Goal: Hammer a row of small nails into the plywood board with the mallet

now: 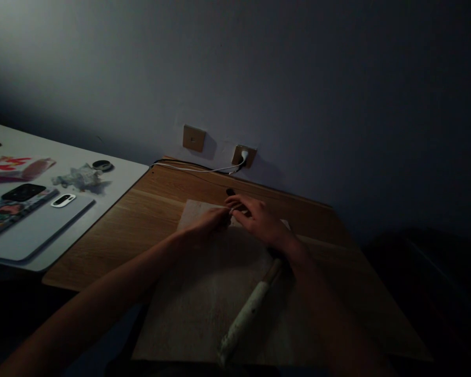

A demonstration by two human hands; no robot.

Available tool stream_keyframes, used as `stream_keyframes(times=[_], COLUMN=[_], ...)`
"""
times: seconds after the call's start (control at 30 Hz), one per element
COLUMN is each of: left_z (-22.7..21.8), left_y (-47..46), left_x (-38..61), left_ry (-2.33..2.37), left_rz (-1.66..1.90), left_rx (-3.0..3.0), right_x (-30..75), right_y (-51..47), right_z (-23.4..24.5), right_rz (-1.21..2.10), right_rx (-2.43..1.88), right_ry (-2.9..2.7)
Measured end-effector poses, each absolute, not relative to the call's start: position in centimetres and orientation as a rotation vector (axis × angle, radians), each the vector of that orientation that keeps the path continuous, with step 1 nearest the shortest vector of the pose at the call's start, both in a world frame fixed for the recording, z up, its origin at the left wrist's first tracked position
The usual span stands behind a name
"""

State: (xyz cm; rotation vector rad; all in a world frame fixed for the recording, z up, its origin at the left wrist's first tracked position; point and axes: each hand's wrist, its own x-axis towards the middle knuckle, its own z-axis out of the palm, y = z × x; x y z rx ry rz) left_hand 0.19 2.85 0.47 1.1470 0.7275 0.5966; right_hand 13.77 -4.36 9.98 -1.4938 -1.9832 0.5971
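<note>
Over the far part of a pale board (188,309), my two hands meet. My left hand (212,222) is closed in a pinch, its fingertips at a tiny pale thing too small and dim to name. From the right, my right hand (261,220) reaches in with bent fingers and thumb closing at the same spot; what they hold is unclear. Just beyond its fingertips shows a small dark rounded thing (230,192). A tool with a wooden shaft and a pale, worn grip (245,314) lies slanted on the board. Its far end is hidden beneath my right wrist.
The board rests on a wooden table (141,220) against the wall. A white table (35,141) adjoins at left, bearing a phone-shaped grey slab (43,230), a patterned one (8,214), crumpled plastic (82,178) and a red-and-white packet (19,167). Cables run to a wall socket (239,155).
</note>
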Motion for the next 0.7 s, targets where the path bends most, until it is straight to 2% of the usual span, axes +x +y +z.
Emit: stream_keyframes(times=[0.2,0.37,0.57,0.7], left_z=[-0.5,-0.7,0.4,1.2], left_y=[0.7,-0.5,-1.9,-4.3], left_x=[1.2,1.3,-0.7,-3.9], left_ry=[0.593,0.233,0.150,0.371], left_rz=[0.600,0.460,0.381,0.448], left_rx=[2.077,2.738,2.923,2.963], right_x=[17.0,19.3,22.1,23.9], right_y=[-9.7,-14.4,-19.8,-23.2], right_z=[8.6,6.9,4.3,0.8], right_rz=[0.519,0.470,0.320,0.095], right_rx=[-1.559,-1.631,-1.790,-2.001], right_ry=[-1.735,-1.508,-1.315,-1.286])
